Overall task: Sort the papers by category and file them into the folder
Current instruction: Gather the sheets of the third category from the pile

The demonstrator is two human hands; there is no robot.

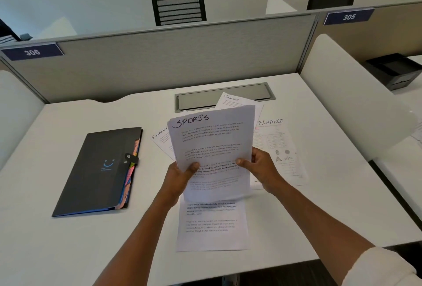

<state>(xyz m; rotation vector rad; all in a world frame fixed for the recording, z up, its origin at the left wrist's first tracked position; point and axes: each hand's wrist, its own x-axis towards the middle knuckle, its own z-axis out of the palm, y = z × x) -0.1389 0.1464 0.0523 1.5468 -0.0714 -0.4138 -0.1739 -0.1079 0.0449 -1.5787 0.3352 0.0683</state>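
Observation:
I hold a white sheet headed "SPORTS" [212, 141] lifted above the desk, tilted toward me. My left hand [180, 177] pinches its left edge, thumb on top. My right hand [259, 168] grips its right edge the same way. Under it on the desk lies another printed sheet [212, 228]. Sheets headed "FINANCE" lie fanned out beyond: one at the left [161, 139], one at the back [235, 100], one at the right [283, 148]. A dark folder [98, 171] with coloured tabs lies closed, its strap fastened, to the left.
The white desk [68, 240] has a grey cable hatch [201, 98] at the back and a grey partition [159, 61] behind it. A white side divider [342, 93] stands at the right. A black tray [395, 68] sits on the neighbouring desk.

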